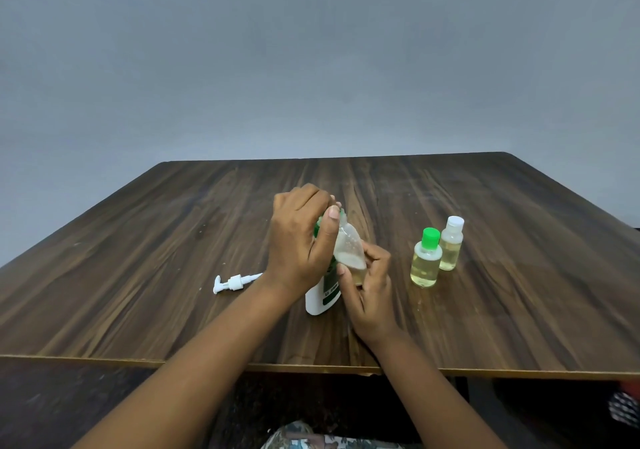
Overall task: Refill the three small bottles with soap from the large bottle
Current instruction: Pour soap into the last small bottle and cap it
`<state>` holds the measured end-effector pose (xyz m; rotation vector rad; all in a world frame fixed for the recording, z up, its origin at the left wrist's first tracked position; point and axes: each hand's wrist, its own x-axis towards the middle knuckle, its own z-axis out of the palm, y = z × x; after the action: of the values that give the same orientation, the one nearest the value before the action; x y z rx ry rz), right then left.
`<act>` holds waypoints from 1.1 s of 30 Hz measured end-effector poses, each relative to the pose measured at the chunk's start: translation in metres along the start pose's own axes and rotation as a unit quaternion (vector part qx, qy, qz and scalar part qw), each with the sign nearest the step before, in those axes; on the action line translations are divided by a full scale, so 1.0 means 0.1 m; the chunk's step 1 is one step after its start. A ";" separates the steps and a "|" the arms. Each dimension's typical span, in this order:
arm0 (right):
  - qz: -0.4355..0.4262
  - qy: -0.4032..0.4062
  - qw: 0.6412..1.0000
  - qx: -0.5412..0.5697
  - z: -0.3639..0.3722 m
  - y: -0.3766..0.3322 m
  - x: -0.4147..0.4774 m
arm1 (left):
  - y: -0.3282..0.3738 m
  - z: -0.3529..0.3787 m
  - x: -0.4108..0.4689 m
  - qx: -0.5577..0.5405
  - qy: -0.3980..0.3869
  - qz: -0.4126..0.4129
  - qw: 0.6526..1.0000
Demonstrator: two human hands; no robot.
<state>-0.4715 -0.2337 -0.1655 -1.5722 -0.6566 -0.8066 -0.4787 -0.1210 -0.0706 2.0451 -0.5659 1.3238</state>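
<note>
1 pump [232, 282] lies at 9 o'clock on tabletop [519, 206]. Both hands clamped: left hand [299, 240] wraps 1 large bottle [320, 301], prob. heavy, slick, so grip mid-body. Centre: tilted small bottle [348, 247], light, squashy, pinched low by right hand [369, 285]. At 3 o'clock: green-capped bottle [426, 265], white-capped bottle [451, 246]. 3 small total.

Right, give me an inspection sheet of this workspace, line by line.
Surface: wooden table, dark grain.
Job's things: large bottle upright, top hidden by the hands; third small bottle tilted, a little soap inside; green-capped bottle and white-capped bottle standing closed on the right, mostly full.
Clutter: pump head lying left of the hands.
Grippers: left hand grips the third small bottle's top; right hand holds its base.
Cables: nothing seen.
Surroundings: grey wall; patterned cloth at the bottom edge.
</note>
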 end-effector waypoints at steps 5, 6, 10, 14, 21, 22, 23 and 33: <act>-0.005 -0.004 1.000 -0.003 0.01 0.02 0.00 | -0.01 0.01 0.00 0.003 0.005 0.000 1.000; 0.000 -0.008 1.000 -0.008 0.01 0.03 0.00 | -0.02 0.02 -0.01 0.000 0.003 -0.005 1.000; 0.014 -0.016 1.000 -0.011 -0.03 0.03 -0.04 | -0.07 0.02 -0.07 0.006 0.008 -0.017 1.000; 0.015 -0.014 1.000 -0.007 -0.01 0.02 -0.02 | -0.03 0.00 -0.06 -0.001 0.006 -0.012 1.000; 0.023 0.007 1.000 -0.009 0.02 0.07 -0.01 | -0.01 -0.07 0.17 0.008 -0.035 0.003 0.999; 0.020 0.006 1.000 -0.011 0.03 0.07 -0.01 | -0.03 -0.07 0.15 0.001 -0.024 0.002 1.000; 0.016 0.005 1.000 -0.016 0.02 0.07 0.00 | -0.05 -0.06 0.11 -0.007 -0.009 -0.002 1.000; 0.014 0.003 1.000 -0.004 0.02 0.04 -0.01 | -0.05 -0.03 0.00 -0.031 0.017 -0.008 0.999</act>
<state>-0.4684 -0.2325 -0.1690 -1.5829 -0.6262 -0.7926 -0.4772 -0.1152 -0.0710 1.9702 -0.5665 1.3132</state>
